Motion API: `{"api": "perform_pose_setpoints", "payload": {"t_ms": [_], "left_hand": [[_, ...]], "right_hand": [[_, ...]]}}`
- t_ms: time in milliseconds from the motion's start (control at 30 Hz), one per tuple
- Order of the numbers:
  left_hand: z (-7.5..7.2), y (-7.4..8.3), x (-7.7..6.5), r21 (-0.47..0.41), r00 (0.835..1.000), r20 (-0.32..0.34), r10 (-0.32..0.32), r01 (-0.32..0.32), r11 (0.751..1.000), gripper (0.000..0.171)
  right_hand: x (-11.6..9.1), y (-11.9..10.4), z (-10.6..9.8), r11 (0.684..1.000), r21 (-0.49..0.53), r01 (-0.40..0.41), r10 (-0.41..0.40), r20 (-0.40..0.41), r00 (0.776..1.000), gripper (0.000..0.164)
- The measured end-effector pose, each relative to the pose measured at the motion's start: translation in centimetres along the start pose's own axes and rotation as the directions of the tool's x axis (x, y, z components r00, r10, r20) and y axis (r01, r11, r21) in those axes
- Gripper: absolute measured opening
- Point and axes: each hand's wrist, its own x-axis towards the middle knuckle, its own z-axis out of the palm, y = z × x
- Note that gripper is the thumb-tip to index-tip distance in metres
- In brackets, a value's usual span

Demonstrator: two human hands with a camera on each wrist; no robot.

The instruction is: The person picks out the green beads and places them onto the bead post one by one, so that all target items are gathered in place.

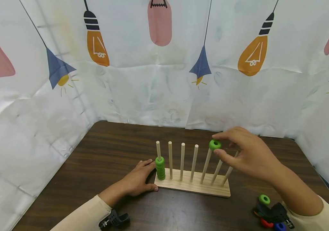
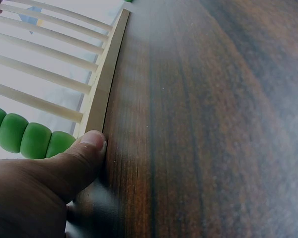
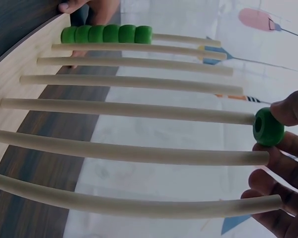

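A wooden peg stand [image 1: 193,185] with a row of upright pegs stands on the table. Several green beads [image 1: 160,168] are stacked on its leftmost peg. My left hand [image 1: 136,179] holds the stand's left end, its thumb [image 2: 92,141] against the front edge of the base and its fingers reaching toward the rear. High on the right, my right hand [image 1: 246,152] pinches a single green bead [image 3: 269,127] between thumb and fingers. That bead sits at the tip of the third peg from the right, its hole [image 1: 215,143] visible. The other pegs are bare.
Near my right forearm lie a loose green bead [image 1: 264,199], a red bead [image 1: 266,223] and a blue bead [image 1: 280,227], partly hidden by the black wrist mount [image 1: 272,212]. A patterned white cloth [image 1: 152,96] hangs behind the dark wooden table [image 1: 74,186].
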Motion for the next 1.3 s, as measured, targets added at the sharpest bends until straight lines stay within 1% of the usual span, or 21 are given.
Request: {"api": "perform_pose_setpoints", "payload": {"t_ms": [300,567,933,1300], "left_hand": [[0.1,-0.1,0.0,0.002,1.000,-0.004,-0.005,0.005,1.000,0.089],[0.2,-0.3,0.0,0.002,1.000,-0.006,0.009,-0.009,1.000,0.088],[0.2,-0.3,-0.1,-0.009,1.000,-0.002,0.002,-0.002,1.000,0.087],[0.0,-0.3,-0.1,-0.008,1.000,-0.003,0.009,-0.009,1.000,0.088]], "right_hand": [[0.6,-0.2,0.4,1.000,-0.003,0.011,-0.011,0.012,1.000,0.043],[1.2,-0.6,0.9,1.000,0.026,0.016,-0.017,0.021,1.000,0.040],[2.0,-1.3,1.7,0.999,0.041,0.028,-0.029,0.024,0.999,0.042],[2.5,-1.7,2.2,0.998,0.063,0.004,-0.007,0.050,0.999,0.040]]}}
